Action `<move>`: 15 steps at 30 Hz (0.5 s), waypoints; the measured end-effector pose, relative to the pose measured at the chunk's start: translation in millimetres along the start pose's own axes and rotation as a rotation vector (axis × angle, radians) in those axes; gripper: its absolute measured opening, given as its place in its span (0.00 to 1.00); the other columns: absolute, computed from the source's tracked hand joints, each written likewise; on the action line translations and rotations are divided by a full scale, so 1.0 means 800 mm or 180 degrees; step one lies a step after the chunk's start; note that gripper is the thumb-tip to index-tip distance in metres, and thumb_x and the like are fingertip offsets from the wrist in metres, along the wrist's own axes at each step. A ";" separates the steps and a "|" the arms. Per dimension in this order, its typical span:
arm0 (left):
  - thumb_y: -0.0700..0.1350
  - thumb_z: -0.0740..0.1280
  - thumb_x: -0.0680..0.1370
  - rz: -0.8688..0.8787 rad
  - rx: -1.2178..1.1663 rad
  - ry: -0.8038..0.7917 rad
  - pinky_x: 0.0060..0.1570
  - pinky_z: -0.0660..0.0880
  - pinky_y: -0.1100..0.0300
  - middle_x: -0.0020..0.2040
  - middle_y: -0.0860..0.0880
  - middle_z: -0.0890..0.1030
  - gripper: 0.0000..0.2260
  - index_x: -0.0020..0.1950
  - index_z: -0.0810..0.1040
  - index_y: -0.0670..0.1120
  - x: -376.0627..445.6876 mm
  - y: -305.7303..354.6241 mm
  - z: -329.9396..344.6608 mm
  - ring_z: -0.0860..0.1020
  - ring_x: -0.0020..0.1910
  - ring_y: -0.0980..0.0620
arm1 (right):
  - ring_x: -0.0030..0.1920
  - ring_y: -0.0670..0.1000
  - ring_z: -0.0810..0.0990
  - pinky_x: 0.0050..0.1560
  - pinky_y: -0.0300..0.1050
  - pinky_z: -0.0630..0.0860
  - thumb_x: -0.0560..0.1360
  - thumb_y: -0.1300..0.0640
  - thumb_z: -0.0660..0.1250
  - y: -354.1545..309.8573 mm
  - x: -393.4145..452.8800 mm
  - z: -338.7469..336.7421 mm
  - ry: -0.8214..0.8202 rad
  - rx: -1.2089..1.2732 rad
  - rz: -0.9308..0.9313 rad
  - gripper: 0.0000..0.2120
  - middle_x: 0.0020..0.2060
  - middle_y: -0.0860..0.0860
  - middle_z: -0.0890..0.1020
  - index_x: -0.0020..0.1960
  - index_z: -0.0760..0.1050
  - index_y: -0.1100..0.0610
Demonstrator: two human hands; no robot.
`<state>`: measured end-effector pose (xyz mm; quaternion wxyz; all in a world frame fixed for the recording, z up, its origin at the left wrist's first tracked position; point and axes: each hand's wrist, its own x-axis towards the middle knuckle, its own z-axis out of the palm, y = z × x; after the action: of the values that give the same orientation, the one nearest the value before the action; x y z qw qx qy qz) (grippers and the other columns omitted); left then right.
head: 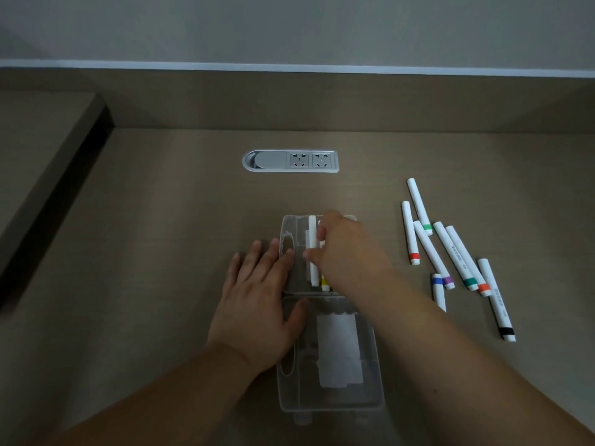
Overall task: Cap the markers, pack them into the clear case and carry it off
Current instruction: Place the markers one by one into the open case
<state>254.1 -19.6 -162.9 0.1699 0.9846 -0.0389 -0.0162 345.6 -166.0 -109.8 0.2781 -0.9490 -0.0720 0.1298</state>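
The clear case [370, 394] lies open on the desk, its two halves one behind the other. My left hand [260, 297] rests flat on the case's left edge, fingers spread. My right hand [347, 249] reaches into the far half, fingers curled on a white marker [312, 233] lying lengthwise there. A yellow-banded marker [325, 282] lies beside it under my hand. Several capped white markers with coloured bands lie loose to the right, among them green [418, 204], red [409, 235], purple [431, 252], blue [438, 289] and black [495, 297].
A recessed power socket strip [289, 160] sits in the desk behind the case. A raised ledge [54, 175] runs along the left side. The wall's back edge [289, 67] bounds the desk.
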 end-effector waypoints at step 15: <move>0.65 0.51 0.77 0.0007 0.0018 -0.0001 0.78 0.46 0.45 0.81 0.51 0.53 0.33 0.80 0.57 0.54 0.001 -0.001 0.002 0.46 0.81 0.50 | 0.43 0.51 0.78 0.40 0.43 0.74 0.72 0.55 0.75 0.001 0.007 0.000 -0.0251 -0.0025 0.0183 0.21 0.38 0.46 0.72 0.60 0.69 0.52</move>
<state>254.6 -19.6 -164.5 0.1671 0.9850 -0.0400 -0.0162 350.7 -165.3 -111.7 0.2675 -0.9459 -0.0561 0.1749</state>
